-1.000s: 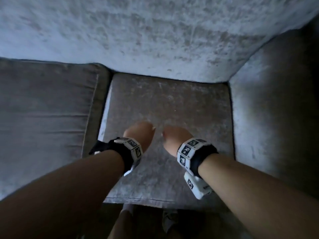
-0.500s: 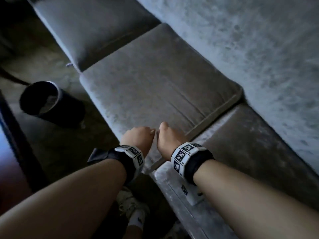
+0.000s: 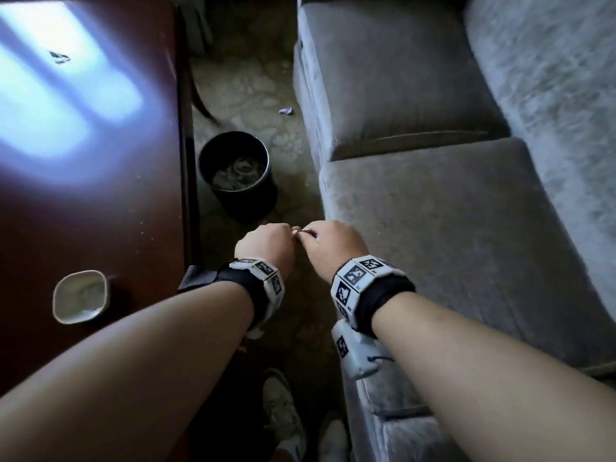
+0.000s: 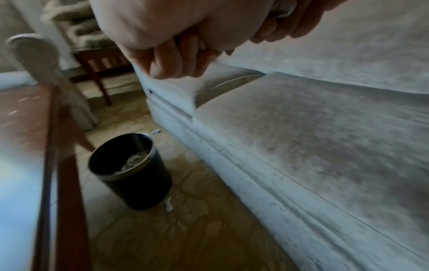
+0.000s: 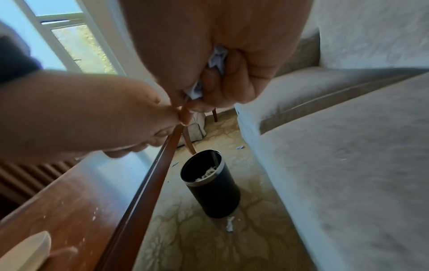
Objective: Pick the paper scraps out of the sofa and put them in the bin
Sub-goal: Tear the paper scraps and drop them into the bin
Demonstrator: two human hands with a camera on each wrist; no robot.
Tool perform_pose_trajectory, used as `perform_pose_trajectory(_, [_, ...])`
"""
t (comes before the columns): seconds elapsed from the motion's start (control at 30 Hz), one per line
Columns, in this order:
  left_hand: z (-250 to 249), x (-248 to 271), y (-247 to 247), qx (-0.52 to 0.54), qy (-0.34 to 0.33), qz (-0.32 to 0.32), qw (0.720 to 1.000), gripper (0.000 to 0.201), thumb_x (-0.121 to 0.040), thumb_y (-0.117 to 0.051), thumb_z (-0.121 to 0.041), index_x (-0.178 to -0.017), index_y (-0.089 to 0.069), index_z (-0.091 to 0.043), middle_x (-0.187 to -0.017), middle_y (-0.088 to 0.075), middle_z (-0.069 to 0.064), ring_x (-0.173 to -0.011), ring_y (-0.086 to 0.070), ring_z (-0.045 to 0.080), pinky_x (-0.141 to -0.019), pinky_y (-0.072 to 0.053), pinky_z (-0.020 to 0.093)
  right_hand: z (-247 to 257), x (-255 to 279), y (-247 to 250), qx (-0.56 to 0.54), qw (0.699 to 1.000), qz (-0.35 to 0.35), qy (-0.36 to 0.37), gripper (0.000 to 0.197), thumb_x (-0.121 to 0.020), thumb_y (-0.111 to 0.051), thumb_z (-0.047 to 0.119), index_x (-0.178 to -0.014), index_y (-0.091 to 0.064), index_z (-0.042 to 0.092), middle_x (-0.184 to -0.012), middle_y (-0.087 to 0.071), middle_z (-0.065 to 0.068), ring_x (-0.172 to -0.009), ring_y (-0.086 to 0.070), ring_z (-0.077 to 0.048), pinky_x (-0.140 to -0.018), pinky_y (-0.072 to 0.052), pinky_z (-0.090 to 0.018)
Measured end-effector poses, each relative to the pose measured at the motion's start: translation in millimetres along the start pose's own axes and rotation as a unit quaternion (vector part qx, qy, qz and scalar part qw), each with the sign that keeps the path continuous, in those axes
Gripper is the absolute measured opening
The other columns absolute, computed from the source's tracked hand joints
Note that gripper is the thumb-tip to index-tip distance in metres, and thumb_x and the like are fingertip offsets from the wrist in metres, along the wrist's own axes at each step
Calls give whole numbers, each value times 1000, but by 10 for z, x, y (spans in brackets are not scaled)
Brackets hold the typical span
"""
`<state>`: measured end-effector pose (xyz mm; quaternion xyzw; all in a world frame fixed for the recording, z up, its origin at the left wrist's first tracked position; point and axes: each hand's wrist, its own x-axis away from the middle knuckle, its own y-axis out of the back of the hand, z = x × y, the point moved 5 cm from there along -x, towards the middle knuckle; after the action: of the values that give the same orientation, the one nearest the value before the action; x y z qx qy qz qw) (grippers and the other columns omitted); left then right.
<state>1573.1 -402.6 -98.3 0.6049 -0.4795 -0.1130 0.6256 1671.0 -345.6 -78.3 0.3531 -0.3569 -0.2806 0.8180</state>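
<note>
Both fists curl; right hand (image 5: 223,60) clamps paper scraps (image 5: 217,60); left hand's (image 3: 266,243) contents unclear.

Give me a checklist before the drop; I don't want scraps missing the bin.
1. Right hand grips crumpled white paper scraps: ok.
2. Left hand, fingers curled, holds scraps too: cannot tell.
3. Round black bin upright, mouth open: ok.
4. Hands over the bin: not ok, it stands ahead of them.
5. Patterned carpet free of paper: not ok, a stray white scrap lies beside the bin.
</note>
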Motion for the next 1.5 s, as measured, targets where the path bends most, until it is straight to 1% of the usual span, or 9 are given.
perform_pose_trajectory(0.2, [462,-616,197,25,54,-10,998,41,-98,-31,-43,-94,-63,-16,-97,-67,8,-89,-63,32,-69,-43,32,323,-795,-153,-19,999,37,-15,34,-97,-37,38,-92,-65,20,-89,-67,-4,-80,-57,-26,-68,-42,-30])
perform_pose_trajectory(0.37, [611,-1262,427,43,65,6,997,38,-98,-31,-42,-79,-52,-16,-95,-66,9,-86,-62,33,-67,-42,33,578,-1540,-154,19,997,77,5,32,-99,-29,36,-98,-57,19,-92,-63,-8,-76,-49,-29,-68,-41,-32])
perform_pose_trajectory(0.5, [760,-1751,729,54,83,12,995,41,-98,-31,-42,-92,-60,-14,-101,-67,11,-94,-63,34,-72,-44,34,821,-2109,-53,32,995,94,28,32,-100,-29,39,-97,-56,22,-93,-65,-9,-81,-57,-33,-66,-40,-32])
perform_pose_trajectory(0.73, [1186,-2684,960,105,98,66,987,29,-99,-36,-28,-92,-57,-9,-102,-65,15,-96,-62,33,-71,-43,35,1366,-3090,-189,93,984,144,42,36,-101,-27,38,-100,-57,19,-103,-66,-10,-94,-61,-33,-70,-38,-33])
perform_pose_trajectory(0.8, [1337,-3007,894,118,103,87,984,18,-95,-41,-19,-98,-56,-9,-107,-62,16,-99,-61,34,-76,-47,37,1469,-3361,-299,107,983,138,52,36,-101,-27,37,-100,-56,18,-102,-66,-9,-92,-61,-33,-68,-37,-33])
perform_pose_trajectory(0.93, [1606,-3586,704,139,118,76,980,20,-93,-45,-17,-111,-50,-8,-119,-50,16,-113,-51,36,-91,-44,42,1508,-3925,-631,109,986,115,45,36,-102,-25,38,-99,-55,18,-103,-66,-6,-94,-62,-33,-68,-37,-34])
perform_pose_trajectory(1.13, [1716,-4056,455,195,183,37,963,24,-94,-46,-23,-113,-48,-8,-121,-42,16,-114,-43,35,-88,-42,42,1315,-4336,-1007,99,988,117,18,38,-101,-26,41,-102,-57,20,-102,-58,-4,-95,-60,-30,-71,-43,-36])
perform_pose_trajectory(1.3, [1738,-4193,275,212,164,51,962,24,-90,-47,-24,-109,-43,-9,-116,-42,18,-104,-47,38,-87,-40,42,1217,-4541,-1144,109,983,145,33,37,-100,-31,39,-107,-61,18,-107,-55,-9,-104,-52,-30,-78,-43,-36])
perform_pose_trajectory(1.5, [1772,-4211,376,212,155,89,961,37,-88,-49,-23,-124,-40,-16,-126,-38,15,-113,-45,36,-94,-40,42,1207,-4636,-1176,92,980,170,42,34,-100,-34,36,-108,-62,18,-111,-54,-9,-107,-50,-30,-90,-44,-37])
